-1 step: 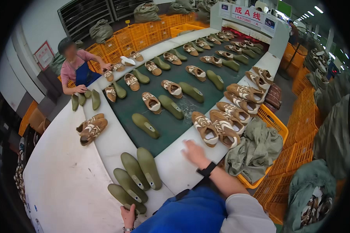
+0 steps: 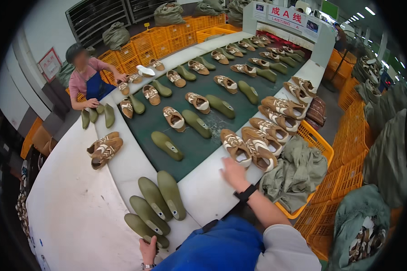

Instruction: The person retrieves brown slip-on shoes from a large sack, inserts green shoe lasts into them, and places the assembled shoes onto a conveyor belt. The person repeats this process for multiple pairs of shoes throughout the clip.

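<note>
Several olive-green shoe lasts lie side by side at the near corner of the white table. My left hand (image 2: 148,249) is closed around the heel end of the nearest shoe last (image 2: 142,229), with some fingers hidden. Brown and white sneakers stand in a row on the belt's right ledge. At the heel of the nearest sneaker (image 2: 234,143) is my right hand (image 2: 234,174); its fingers are blurred and partly hidden, so I cannot tell whether they grip it. A black band circles that wrist. More sneakers (image 2: 173,118) and lasts (image 2: 167,145) lie paired on the dark green belt (image 2: 153,128).
Across the belt at the left, a person (image 2: 89,77) in a blue apron handles lasts and shoes. Another sneaker pair (image 2: 105,150) sits on the left ledge. An orange crate (image 2: 329,156) holding grey-green cloth (image 2: 294,169) stands right, beside stacked crates (image 2: 332,180).
My right hand has moved a little right, to the heel of the nearest sneaker. My left hand stays on the shoe last. The whole view has shifted slightly.
</note>
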### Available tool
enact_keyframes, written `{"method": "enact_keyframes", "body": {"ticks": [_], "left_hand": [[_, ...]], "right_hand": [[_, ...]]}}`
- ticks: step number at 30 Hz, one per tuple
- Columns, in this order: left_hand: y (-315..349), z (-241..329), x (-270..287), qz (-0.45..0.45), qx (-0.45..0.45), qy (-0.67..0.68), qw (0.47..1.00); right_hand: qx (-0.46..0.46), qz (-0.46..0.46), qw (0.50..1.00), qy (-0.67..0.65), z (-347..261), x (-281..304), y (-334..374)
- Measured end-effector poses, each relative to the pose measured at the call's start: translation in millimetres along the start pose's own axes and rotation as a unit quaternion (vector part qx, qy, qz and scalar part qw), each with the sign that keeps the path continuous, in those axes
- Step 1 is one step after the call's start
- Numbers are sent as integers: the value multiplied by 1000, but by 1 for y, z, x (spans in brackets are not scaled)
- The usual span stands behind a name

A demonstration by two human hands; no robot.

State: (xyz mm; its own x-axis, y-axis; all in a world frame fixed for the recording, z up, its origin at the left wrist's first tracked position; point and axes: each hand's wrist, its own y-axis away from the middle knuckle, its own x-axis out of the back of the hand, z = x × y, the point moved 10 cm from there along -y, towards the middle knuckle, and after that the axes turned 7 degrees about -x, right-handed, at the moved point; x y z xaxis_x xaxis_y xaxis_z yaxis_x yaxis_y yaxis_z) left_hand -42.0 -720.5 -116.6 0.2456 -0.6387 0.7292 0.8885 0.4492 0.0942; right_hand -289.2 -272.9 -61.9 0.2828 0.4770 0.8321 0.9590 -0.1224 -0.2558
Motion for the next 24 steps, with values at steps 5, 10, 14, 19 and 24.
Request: {"method": "enact_keyframes", "body": {"ticks": [5, 10, 14, 19, 24], "left_hand": [[-15, 127, 31, 77, -146, -328, 930], [-29, 265, -76, -119, -279, -75, 950], [-19, 343, -122, -17, -440, -115, 890], [-20, 333, -126, -23, -432, -147, 889], [4, 330, -92, 32, -465, -125, 876]], "right_hand": [[-22, -140, 985, 98, 73, -2, 1], [71, -142, 984, -79, -22, 17, 58], [181, -119, 971, -97, -81, 51, 90], [233, -141, 940, -205, -99, 81, 82], [176, -79, 967, -167, -96, 97, 50]]}}
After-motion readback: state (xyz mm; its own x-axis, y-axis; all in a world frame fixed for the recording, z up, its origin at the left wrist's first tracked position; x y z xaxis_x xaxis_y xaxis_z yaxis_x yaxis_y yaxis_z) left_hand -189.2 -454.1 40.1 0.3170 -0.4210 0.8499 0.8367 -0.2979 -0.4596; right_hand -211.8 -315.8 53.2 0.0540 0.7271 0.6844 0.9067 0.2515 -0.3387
